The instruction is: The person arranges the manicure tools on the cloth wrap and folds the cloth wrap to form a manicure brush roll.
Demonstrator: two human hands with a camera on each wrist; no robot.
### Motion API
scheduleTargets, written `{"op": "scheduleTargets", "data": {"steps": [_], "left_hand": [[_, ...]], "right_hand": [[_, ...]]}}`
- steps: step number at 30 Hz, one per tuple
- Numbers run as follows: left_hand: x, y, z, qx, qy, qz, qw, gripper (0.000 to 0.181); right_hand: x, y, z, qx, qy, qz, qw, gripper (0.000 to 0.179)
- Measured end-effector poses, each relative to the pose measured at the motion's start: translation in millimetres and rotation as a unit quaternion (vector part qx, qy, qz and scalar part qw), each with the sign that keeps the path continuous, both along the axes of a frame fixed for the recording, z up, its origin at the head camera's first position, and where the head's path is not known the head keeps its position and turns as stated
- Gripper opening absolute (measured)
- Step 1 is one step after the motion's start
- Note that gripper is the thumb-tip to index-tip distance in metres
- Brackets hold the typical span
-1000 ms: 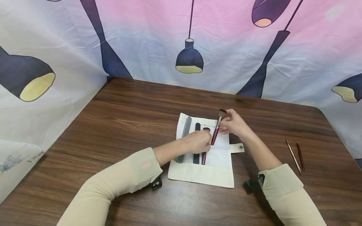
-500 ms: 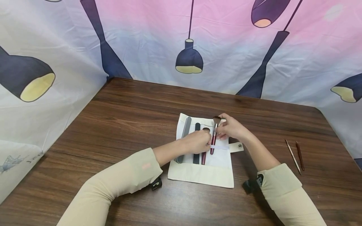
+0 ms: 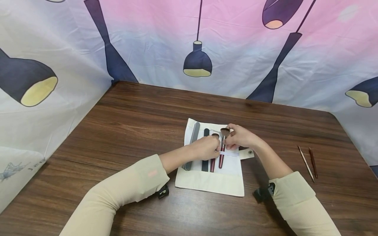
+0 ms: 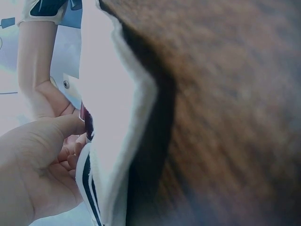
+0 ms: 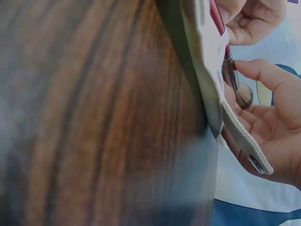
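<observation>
An open cream fabric roll-up pouch [image 3: 208, 182] lies on the table with a white elastic band [image 3: 230, 153] across it. My left hand [image 3: 205, 148] is over its middle, fingers curled, pinching the band beside a red-handled makeup brush [image 3: 212, 165] that the hand partly covers. With thumb and fingers, my right hand [image 3: 240, 136] pinches a second makeup brush [image 3: 221, 160] near its bristles. The band crosses that brush's red handle. The right wrist view shows its metal ferrule [image 5: 229, 73] between thumb and fingers. A grey nail file [image 3: 195, 132] and a black one [image 3: 206, 132] lie left of the brushes.
A strap with a snap [image 3: 246, 153] sticks out from the pouch's right side. Farther right on the wooden table [image 3: 133, 121] lie a pale thin stick [image 3: 305, 164] and a reddish-brown one [image 3: 313, 163]. A patterned cloth [image 3: 156, 42] hangs behind the table.
My right hand has moved toward me and slightly left with the brush, whose handle has slid under the elastic band and down the pouch. The left hand has stayed in place.
</observation>
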State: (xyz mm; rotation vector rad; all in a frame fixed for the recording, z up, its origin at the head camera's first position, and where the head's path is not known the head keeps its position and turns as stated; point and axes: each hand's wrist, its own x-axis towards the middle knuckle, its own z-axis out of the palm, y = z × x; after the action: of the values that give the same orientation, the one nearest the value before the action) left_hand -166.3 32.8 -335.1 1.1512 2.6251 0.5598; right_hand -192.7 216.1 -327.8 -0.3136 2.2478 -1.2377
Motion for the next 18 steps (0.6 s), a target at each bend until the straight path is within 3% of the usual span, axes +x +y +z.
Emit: {"op": "scheduleTargets", "data": {"steps": [12, 18], "left_hand": [[1.2, 0.1, 0.1, -0.001, 0.004, 0.002, 1.0, 0.008], [1.0, -0.2, -0.5, 0.003, 0.003, -0.001, 1.0, 0.008]], "right_hand": [[4.6, -1.6, 0.8, 0.008, -0.008, 0.019, 0.9998, 0.036], [7.1, -1.4, 0.7, 0.033, 0.024, 0.039, 0.9984, 0.035]]}}
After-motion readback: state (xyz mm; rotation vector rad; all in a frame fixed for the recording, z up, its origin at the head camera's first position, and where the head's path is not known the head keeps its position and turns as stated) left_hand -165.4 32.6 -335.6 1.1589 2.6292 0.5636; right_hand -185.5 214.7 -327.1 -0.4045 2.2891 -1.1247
